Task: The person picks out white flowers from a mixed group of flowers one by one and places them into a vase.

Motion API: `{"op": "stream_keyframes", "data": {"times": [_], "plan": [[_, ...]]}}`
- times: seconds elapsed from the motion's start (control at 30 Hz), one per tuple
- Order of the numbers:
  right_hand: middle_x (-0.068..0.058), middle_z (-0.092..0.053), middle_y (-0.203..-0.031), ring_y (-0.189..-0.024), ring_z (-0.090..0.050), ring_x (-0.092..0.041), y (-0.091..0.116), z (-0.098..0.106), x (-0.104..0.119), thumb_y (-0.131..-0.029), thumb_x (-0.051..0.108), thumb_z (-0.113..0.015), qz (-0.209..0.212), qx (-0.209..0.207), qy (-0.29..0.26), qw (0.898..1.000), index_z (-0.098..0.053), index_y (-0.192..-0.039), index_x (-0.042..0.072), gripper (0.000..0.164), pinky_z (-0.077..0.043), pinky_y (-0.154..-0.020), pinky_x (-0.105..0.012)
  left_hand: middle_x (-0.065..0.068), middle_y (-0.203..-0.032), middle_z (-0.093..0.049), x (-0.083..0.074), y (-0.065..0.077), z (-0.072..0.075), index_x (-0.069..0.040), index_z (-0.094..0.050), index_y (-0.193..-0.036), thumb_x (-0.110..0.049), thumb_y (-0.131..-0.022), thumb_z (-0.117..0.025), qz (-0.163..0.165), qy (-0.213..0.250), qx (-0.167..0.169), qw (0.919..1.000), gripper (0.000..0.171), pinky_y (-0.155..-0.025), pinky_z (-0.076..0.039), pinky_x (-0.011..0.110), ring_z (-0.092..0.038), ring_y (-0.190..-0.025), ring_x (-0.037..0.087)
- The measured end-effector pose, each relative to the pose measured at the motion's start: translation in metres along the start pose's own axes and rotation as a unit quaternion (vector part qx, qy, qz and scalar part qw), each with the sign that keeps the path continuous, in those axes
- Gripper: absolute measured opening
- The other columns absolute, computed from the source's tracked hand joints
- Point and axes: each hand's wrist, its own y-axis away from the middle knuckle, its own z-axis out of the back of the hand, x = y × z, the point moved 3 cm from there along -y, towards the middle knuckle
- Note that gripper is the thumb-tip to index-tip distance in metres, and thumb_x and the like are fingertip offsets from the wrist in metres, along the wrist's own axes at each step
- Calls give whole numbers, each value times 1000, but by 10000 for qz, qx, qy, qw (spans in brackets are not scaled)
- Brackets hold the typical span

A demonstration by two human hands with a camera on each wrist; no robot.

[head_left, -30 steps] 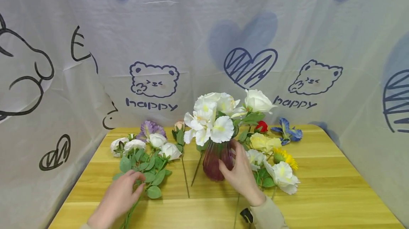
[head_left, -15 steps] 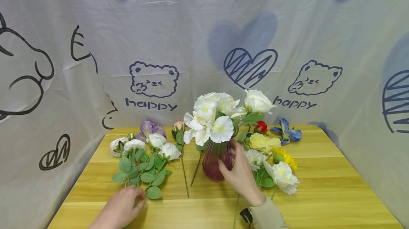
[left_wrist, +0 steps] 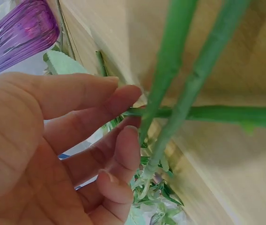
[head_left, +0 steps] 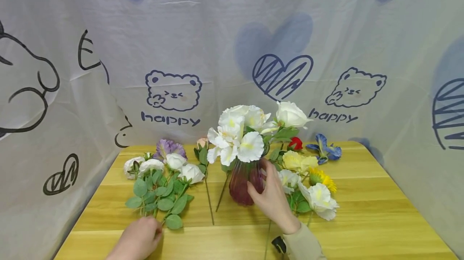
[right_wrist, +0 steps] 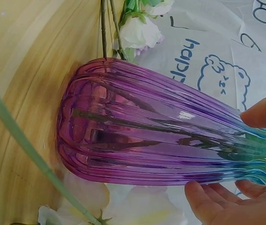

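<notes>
My right hand [head_left: 272, 195] holds the ribbed purple glass vase [head_left: 241, 183] by its side, thumb and fingers on either side of the upper part in the right wrist view. White flowers [head_left: 239, 135] and one white rose [head_left: 291, 115] stand in this vase, their stems visible through the glass. My left hand [head_left: 139, 238] is low over the stems of the white rose bunch [head_left: 174, 195] at left. In the left wrist view its loosely bent fingers are right at the green stems [left_wrist: 184, 98], with the thumb tip apart from them.
Left of the vase lie a purple flower [head_left: 168, 148] and a peach rose [head_left: 202, 144]. To its right are a red rose [head_left: 296, 143], a blue flower [head_left: 325, 149], yellow flowers [head_left: 299, 162] and white ones [head_left: 320, 201]. A patterned curtain [head_left: 224, 50] hangs behind the wooden table [head_left: 369, 211].
My left hand has moved down and toward me, from the leaves of the rose bunch to its stems. The right hand and the vase have stayed in place.
</notes>
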Motion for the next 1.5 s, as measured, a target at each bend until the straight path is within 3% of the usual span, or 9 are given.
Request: {"op": "stream_keyframes", "data": {"times": [0.07, 0.17, 0.3, 0.47, 0.8, 1.03, 1.13, 1.33, 1.5], "plan": [[-14, -44, -133, -120, -46, -25, 0, 0, 0, -82, 14, -68, 7, 1, -10, 10000, -32, -141, 5, 69, -49, -95, -43, -2, -56, -44, 0, 1, -1, -15, -47, -54, -4, -79, -65, -20, 69, -61, 10000, 33, -49, -34, 30, -37, -52, 15], [-14, -44, -132, -120, -46, -25, 0, 0, 0, -82, 14, -68, 18, 8, -17, 10000, -32, -141, 5, 69, -49, -95, -43, -3, -61, -52, 2, 1, 1, -14, -57, -57, -2, -78, -68, -1, 283, -65, 9996, 26, -50, -42, 32, -44, -55, 13], [-14, -44, -133, -121, -45, -25, 0, 0, 0, -82, 15, -67, 19, 9, -6, 10000, -32, -141, 5, 69, -48, -96, -43, -1, -76, -63, 5, -2, 3, -12, -70, -73, 2, -74, -71, -62, 630, -94, 9980, 13, -62, -54, 38, -58, -69, 18], [-13, -43, -133, -121, -45, -24, 0, 0, 0, -82, 15, -68, 0, 12, -8, 10000, -32, -141, 5, 69, -48, -96, -42, -1, -79, -64, 9, -5, 5, -10, -72, -79, 4, -75, -71, -199, 1152, -74, 9931, 15, -61, -53, 33, -59, -70, 16], [-14, -44, -133, -121, -45, -25, 0, 0, -1, -82, 14, -68, 98, -23, -32, 9999, -32, -140, 5, 69, -48, -95, -45, 1, -83, -65, 10, -8, 7, -9, -69, -87, -6, -82, -69, -307, 2279, -97, 9732, 6, -53, -47, 25, -52, -63, 11], [-15, -43, -133, -122, -45, -26, 0, 1, 1, -82, 13, -67, 92, -25, -59, 9999, -32, -140, 4, 69, -48, -94, -47, 6, -84, -61, 8, -10, 12, 4, -55, -110, -5, -82, -69, -51, 3234, -274, 9459, 32, -57, -49, 26, -54, -70, 16], [-15, -43, -133, -122, -45, -26, 0, 0, 0, -82, 13, -67, 70, -18, -68, 10000, -32, -140, 4, 69, -48, -95, -46, 7, -86, -64, 10, -11, 13, 7, -58, -114, -11, -85, -68, 143, 3176, -193, 9479, 36, -56, -50, 27, -56, -72, 18], [-18, -44, -134, -123, -46, -30, -2, 0, -8, -85, 11, -68, -16, 22, -442, 9990, -31, -141, 3, 67, -47, -96, -46, 8, -91, -68, 16, -11, 13, 4, -64, -108, -20, -89, -65, 320, 3093, -78, 9504, 31, -60, -52, 29, -60, -78, 20], [-22, -45, -134, -122, -47, -36, -8, 0, -17, -83, 13, -72, -91, 170, -831, 9964, -33, -141, 3, 70, -46, -95, -50, 11, -93, -67, 15, -11, 18, 5, -63, -107, -21, -91, -62, 29, 3202, -161, 9472, 31, -62, -53, 29, -60, -80, 21]]}}
